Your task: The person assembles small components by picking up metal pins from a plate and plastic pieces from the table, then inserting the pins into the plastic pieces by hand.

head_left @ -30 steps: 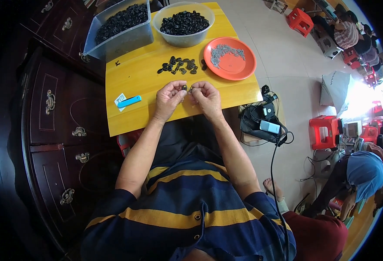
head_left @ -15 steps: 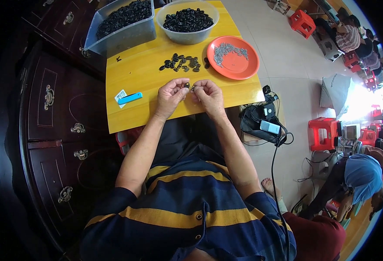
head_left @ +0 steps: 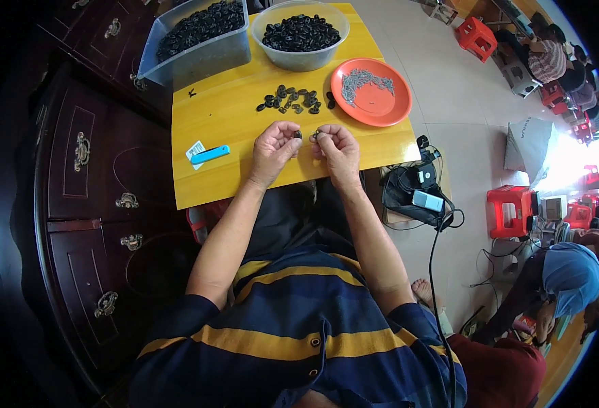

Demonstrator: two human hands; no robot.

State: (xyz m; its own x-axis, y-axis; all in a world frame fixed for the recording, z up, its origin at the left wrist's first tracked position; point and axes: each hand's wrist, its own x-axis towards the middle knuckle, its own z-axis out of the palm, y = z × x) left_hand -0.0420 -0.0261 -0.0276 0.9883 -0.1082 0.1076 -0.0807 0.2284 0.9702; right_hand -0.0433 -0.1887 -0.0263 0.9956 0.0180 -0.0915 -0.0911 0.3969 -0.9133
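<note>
Both my hands are raised over the near part of the yellow table (head_left: 231, 183), a small gap between them. Between thumb and fingertips, my left hand (head_left: 271, 155) pinches a small black oval piece (head_left: 297, 134). My right hand (head_left: 341, 155) is closed in a pinch too; the tiny thing at its fingertips is too small to name. Beyond my hands lies a loose group of black oval pieces (head_left: 269, 102). To their right sits an orange-red plate (head_left: 374, 115) with many small grey pin-like parts (head_left: 357, 83).
A clear bin (head_left: 208, 60) and a round tub (head_left: 301, 61), both full of black pieces, stand at the back. A light-blue bar-shaped tool (head_left: 211, 155) lies on a white label at left. A dark cabinet (head_left: 75, 177) flanks the table; a black bag with cables (head_left: 401, 197) is at right.
My hands have drawn a little farther apart, the right one moving rightward. The left still holds the black oval piece. The whole view has shifted slightly.
</note>
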